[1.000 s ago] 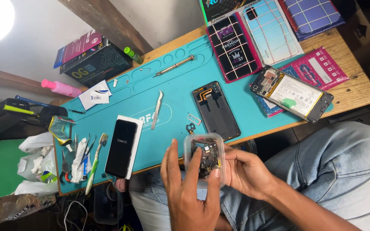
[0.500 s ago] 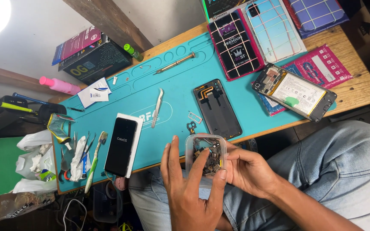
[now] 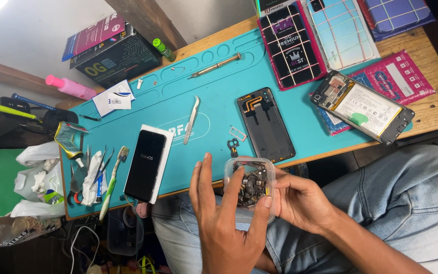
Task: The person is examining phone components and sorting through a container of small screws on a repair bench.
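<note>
A small clear plastic box (image 3: 252, 167) full of dark little phone parts is held over my lap at the near edge of the teal work mat (image 3: 178, 101). My right hand (image 3: 300, 200) grips its right side. My left hand (image 3: 224, 218) cups it from below and left, thumb on its near rim, fingers spread upward. A black phone (image 3: 145, 165) lies on a white box just left of my left hand. A black rear phone cover (image 3: 267, 124) lies beyond the box.
Tweezers (image 3: 192, 119), a screwdriver (image 3: 216, 65) and small loose parts (image 3: 234, 141) lie on the mat. An opened phone (image 3: 363, 106) rests at the right on pink packets. Phone cases stand at the back. Brushes, rags and tools crowd the left end.
The box and both hands have stayed in nearly the same place; my left fingers have shifted slightly around the box.
</note>
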